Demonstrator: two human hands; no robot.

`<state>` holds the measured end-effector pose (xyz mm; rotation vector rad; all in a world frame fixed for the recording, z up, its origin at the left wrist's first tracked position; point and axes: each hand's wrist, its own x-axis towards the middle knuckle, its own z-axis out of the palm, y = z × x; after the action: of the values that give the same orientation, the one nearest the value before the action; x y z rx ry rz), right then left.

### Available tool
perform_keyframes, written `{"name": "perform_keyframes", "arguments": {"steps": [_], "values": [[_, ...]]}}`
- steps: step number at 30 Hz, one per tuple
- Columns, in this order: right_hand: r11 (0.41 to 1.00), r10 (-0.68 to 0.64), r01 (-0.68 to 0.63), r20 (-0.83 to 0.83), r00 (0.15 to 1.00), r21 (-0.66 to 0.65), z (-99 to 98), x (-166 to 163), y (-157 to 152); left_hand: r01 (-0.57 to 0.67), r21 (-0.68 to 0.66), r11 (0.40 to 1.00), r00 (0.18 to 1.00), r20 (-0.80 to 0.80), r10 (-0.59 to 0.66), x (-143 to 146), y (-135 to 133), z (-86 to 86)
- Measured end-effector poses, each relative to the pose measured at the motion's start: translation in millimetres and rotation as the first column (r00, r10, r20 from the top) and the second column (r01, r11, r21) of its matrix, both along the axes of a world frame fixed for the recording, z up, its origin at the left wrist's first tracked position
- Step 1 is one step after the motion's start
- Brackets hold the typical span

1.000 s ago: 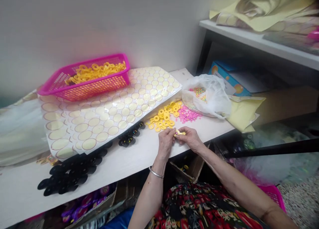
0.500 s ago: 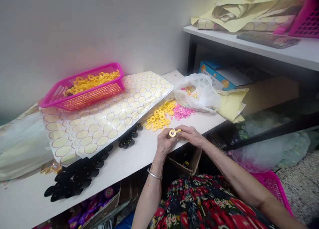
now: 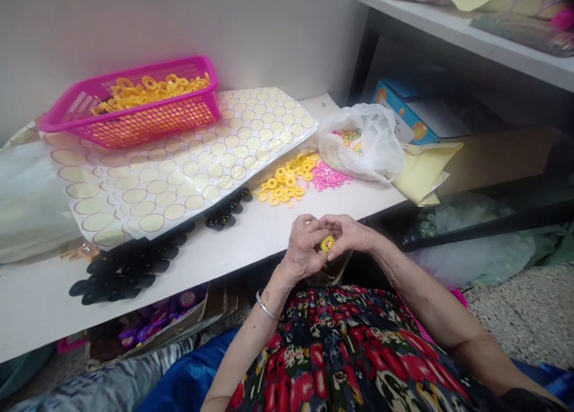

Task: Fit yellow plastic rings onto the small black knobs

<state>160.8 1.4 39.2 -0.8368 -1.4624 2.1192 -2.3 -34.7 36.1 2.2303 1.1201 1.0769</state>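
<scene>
Left hand (image 3: 305,247) and right hand (image 3: 350,235) both got fingers (image 3: 314,240) pinching a yellow ring (image 3: 323,244). Pink beads (image 3: 329,177) litter the tabletop (image 3: 255,232).

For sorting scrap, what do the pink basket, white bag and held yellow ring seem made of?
Pink basket: likely moulded plastic, satin, with regular mesh walls. White bag: apparently thin plastic film, translucent and crinkled. Yellow ring: probably smooth plastic, evenly coloured, but too small to be sure.
</scene>
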Motion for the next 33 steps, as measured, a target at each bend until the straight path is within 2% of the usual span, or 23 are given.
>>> {"name": "perform_keyframes", "arguments": {"steps": [5, 12, 14, 18, 20, 22, 23, 24, 25, 26, 27, 28, 29, 30, 31, 33], "values": [[0.998, 0.024, -0.026, -0.025, 0.999, -0.061, -4.8, -2, -5, 0.042, -0.01, 0.999, 0.999, 0.011, -0.042, 3, -2, -2.2], [0.984, -0.154, 0.142, -0.117, 0.981, -0.103, -22.5, -14, -18, 0.043, -0.062, 0.997, 0.999, 0.004, -0.043, -1, -2, -11.5], [0.988, -0.127, 0.116, -0.105, 0.986, -0.101, -22.6, -16, -20, 0.059, -0.076, 0.995, 0.998, -0.006, -0.059, -3, -3, -17.1], [0.996, 0.008, -0.012, -0.043, 0.999, -0.085, -22.2, -14, -23, 0.08, -0.106, 0.991, 0.997, -0.013, -0.082, -3, -14, -23.2], [0.996, 0.082, -0.083, -0.018, 0.996, -0.037, -26.4, -11, -25, 0.102, -0.109, 0.989, 0.995, -0.012, -0.103, -8, -21, -23.2], [0.988, 0.119, -0.128, 0.104, 0.987, 0.083, -34.9, -8, -28, 0.073, -0.104, 0.992, 0.997, -0.007, -0.075, -21, -25, -22.2], [0.973, 0.098, -0.139, 0.219, 0.971, 0.182, -40.6, -7, -29, 0.001, -0.091, 0.996, 1.0, -0.005, -0.001, -32, -26, -22.0], [0.942, 0.049, -0.161, 0.353, 0.934, 0.294, -47.0, -6, -30, -0.131, -0.069, 0.989, 0.991, -0.002, 0.131, -45, -25, -22.3], [0.895, -0.015, -0.206, 0.487, 0.873, 0.395, -54.0, -6, -31, -0.323, -0.03, 0.946, 0.946, -0.004, 0.323, -60, -23, -23.1], [0.841, -0.075, -0.274, 0.601, 0.796, 0.467, -61.1, -6, -31, -0.534, 0.027, 0.845, 0.845, -0.024, 0.535, -76, -19, -24.4], [0.79, -0.113, -0.358, 0.692, 0.713, 0.498, -68.0, -7, -31, -0.722, 0.089, 0.686, 0.685, -0.048, 0.727, -91, -14, -26.0], [0.752, -0.123, -0.441, 0.762, 0.636, 0.49, -74.2, -8, -31, -0.834, 0.135, 0.534, 0.524, -0.106, 0.845, -104, -8, -27.7], [0.727, -0.121, -0.504, 0.81, 0.574, 0.466, -79.3, -8, -30, -0.888, 0.176, 0.426, 0.399, -0.168, 0.901, -116, -2, -29.1], [0.711, -0.116, -0.545, 0.839, 0.532, 0.444, -82.8, -8, -29, -0.906, 0.208, 0.368, 0.321, -0.229, 0.919, -125, 5, -30.1], [0.7, -0.116, -0.566, 0.851, 0.512, 0.436, -84.4, -7, -28, -0.911, 0.234, 0.34, 0.271, -0.284, 0.92, -131, 10, -30.5], [0.702, -0.12, -0.547, 0.833, 0.54, 0.456, -80.7, -5, -27, -0.898, 0.271, 0.347, 0.237, -0.367, 0.9, -138, 17, -29.6]]}}
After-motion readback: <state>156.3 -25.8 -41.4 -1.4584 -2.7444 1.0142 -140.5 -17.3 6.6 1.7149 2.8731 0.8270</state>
